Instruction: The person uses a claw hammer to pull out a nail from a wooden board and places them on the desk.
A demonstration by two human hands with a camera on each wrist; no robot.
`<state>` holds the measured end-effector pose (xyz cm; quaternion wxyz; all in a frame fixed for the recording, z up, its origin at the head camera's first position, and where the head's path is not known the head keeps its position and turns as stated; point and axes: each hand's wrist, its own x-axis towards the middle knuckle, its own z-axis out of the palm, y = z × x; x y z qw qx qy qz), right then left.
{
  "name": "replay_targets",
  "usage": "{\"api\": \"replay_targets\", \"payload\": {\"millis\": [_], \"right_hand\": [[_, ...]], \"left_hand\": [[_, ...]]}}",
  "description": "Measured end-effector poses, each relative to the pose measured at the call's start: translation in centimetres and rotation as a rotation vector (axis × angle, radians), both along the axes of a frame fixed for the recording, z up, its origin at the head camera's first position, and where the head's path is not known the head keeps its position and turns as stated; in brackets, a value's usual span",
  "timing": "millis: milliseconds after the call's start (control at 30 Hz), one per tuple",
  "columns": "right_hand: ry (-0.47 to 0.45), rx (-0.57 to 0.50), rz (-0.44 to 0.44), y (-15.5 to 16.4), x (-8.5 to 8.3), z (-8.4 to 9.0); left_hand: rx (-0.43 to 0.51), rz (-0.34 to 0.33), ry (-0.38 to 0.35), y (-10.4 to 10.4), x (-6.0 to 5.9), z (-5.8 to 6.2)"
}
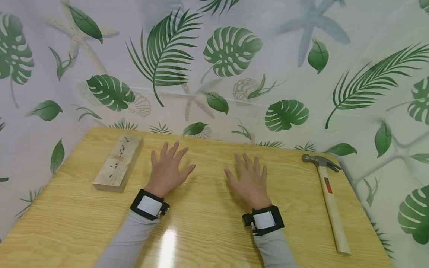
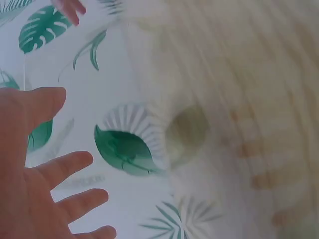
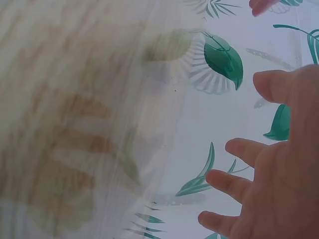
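Both hands lie flat, palms down, on the wooden table [image 1: 207,223] near the middle of the head view. The left hand [image 1: 166,169] sits just left of centre with its fingers straight and spread, holding nothing; the right hand [image 1: 250,180] sits just right of centre, its fingers also straight and fanned apart, holding nothing. The two hands are apart from each other, and each wrist wears a black strap with a white panel over a grey sleeve. At the left of the frame, just beside the left hand, a wooden block [image 1: 118,162] lies on the table with several nails [image 1: 121,150] standing in its top face. At the right edge of the table, well apart from the right hand, a claw hammer [image 1: 330,201] lies with its metal head toward the upper part of the frame and its pale wooden handle running down toward the lower right. A backdrop printed with green leaves [image 1: 231,50] rises behind the table. The wrist views are blurred, showing only spread fingers [image 2: 65,167] against that leaf print.
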<state>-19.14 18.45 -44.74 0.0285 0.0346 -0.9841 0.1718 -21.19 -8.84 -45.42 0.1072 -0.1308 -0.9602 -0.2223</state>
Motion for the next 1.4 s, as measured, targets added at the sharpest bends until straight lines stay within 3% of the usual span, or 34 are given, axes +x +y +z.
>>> {"api": "replay_targets", "payload": {"millis": [233, 467, 533, 700, 767, 933, 1167, 1400], "right_hand": [[-0.015, -0.01, 0.01, 0.9, -0.1, 0.1], [-0.013, -0.053, 0.025, 0.3, 0.3, 0.9], [-0.015, -0.05, 0.026, 0.2, 0.4, 1.1], [-0.021, -0.027, 0.027, 0.4, 0.5, 1.5], [-0.022, -0.024, 0.028, 0.6, 0.6, 1.6], [-0.02, -0.037, 0.036, 0.8, 0.6, 2.0], [-0.03, -0.044, 0.031, 1.2, 0.9, 2.3], [-0.043, -0.079, 0.031, 1.4, 0.9, 3.1]], "left_hand": [[0.03, 0.079, -0.025, -2.8, -0.9, 0.6], [0.052, 0.176, -0.072, -7.9, -0.8, 1.7], [0.076, 0.216, -0.117, -9.6, -0.5, 1.8], [0.099, 0.284, -0.307, -12.9, -0.1, 2.2], [0.086, 0.282, -0.363, -13.9, -0.1, 2.2], [0.086, 0.243, -0.424, -14.9, -0.3, 2.3], [0.03, 0.209, -0.455, -14.4, -0.2, 2.7], [-0.013, 0.096, -0.492, -13.0, -0.4, 3.6]]}}
